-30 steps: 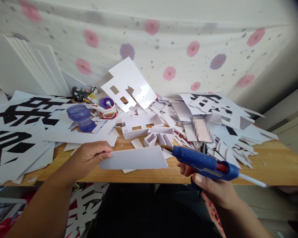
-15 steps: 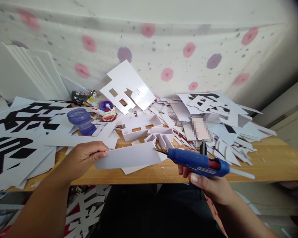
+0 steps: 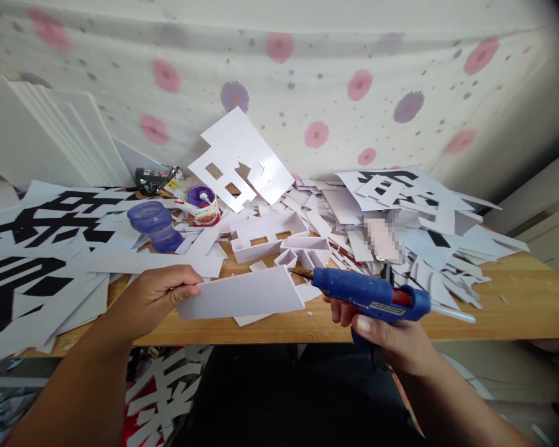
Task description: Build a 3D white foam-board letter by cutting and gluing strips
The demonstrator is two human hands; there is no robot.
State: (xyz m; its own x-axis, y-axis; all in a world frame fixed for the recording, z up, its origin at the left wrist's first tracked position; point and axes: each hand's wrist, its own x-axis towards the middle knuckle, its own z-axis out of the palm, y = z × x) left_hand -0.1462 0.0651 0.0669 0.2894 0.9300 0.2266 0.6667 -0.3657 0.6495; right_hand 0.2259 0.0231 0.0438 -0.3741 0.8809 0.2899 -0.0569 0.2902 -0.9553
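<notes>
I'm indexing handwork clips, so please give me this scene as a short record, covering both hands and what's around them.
Left hand: grips the left end of a white panel
Right hand: holds a blue glue gun
Nozzle: by the panel's upper right corner; contact unclear
Glue stick: sticks out of the gun's rear
Beyond the panel: white walled piece on the wooden table
Left of that piece: purple container
Backdrop: flower-patterned cloth
</notes>
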